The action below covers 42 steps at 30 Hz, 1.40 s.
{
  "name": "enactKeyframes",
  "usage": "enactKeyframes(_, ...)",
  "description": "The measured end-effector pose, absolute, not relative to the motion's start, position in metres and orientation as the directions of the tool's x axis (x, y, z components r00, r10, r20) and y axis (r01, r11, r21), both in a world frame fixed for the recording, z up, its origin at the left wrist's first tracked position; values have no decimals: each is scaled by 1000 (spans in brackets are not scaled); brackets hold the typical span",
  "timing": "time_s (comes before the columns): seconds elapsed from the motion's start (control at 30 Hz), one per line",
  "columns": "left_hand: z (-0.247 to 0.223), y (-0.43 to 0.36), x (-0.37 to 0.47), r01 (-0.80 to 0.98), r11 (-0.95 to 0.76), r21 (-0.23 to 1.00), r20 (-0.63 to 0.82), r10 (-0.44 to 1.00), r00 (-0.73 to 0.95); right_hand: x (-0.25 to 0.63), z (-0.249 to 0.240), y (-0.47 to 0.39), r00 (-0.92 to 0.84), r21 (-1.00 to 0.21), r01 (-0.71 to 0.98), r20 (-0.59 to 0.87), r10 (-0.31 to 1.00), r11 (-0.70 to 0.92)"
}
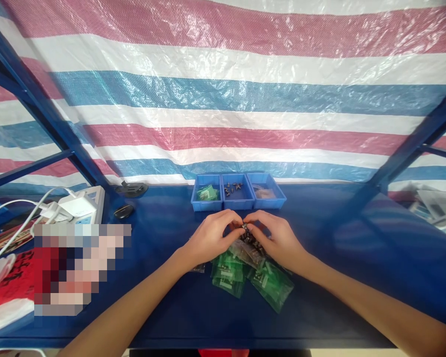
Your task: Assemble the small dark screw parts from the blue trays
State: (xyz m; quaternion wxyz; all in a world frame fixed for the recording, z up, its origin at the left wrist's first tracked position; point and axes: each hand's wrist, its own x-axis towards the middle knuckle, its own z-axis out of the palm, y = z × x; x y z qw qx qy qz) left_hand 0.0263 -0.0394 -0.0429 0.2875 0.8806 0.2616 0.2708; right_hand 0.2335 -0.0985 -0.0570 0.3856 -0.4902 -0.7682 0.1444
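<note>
My left hand [216,235] and my right hand [279,239] meet at the fingertips over the middle of the table. Thumb and forefinger of each are closed around a small metal part [244,225], mostly covered by the fingers. Just below lies a heap of similar dark and silvery metal parts [251,238], too small to name exactly. A clear plastic bag [248,255] lies against the heap. Nearer to me are green packets, one on the left [227,275] and another on the right [271,286], partly overlapped by the bag.
Behind my hands stand three joined blue bins: the left bin [207,205] holds green packets, the middle bin [238,204] a few metal parts, the right bin [270,203] clear bags. On the left are a black mouse [124,211], white plugs [72,204] and a red bag [13,277].
</note>
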Motion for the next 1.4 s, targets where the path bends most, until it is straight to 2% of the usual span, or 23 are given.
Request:
enactKeyframes(0.17, -40, -40, 27, 300, -651, 697, 287, 637, 715, 234, -59, -99, -269, -591, 592, 496, 826, 548)
enactKeyframes(0.37, -42, -40, 28, 303, -617, 726, 275, 665, 695, 231, -54, -99, -139, -765, 511, 377, 916, 392)
enactKeyframes(0.57, -46, -42, 28, 361, -661, 658, 327, 682, 654, 232, -59, -95, -145, -864, 397, 273, 951, 309)
enactKeyframes(0.7, -50, -40, 26, 363, -751, 552, 400, 620, 675, 234, -61, -92, -131, -915, 326, 207, 970, 239)
enactKeyframes(0.83, -52, -38, 24, 349, -793, 500, 419, 574, 703, 232, -57, -95, -146, -927, 307, 179, 973, 216)
enactKeyframes(1.17, -49, -41, 25, 323, -774, 545, 409, 582, 703, 231, -55, -96, -119, -896, 352, 245, 962, 272)
enactKeyframes(1.27, -48, -43, 26, 303, -766, 567, 420, 586, 693, 232, -53, -96, -130, -910, 322, 231, 964, 261)
enactKeyframes(1.4, -50, -43, 25, 304, -787, 537, 460, 574, 677, 233, -48, -96, -169, -925, 307, 179, 969, 224)
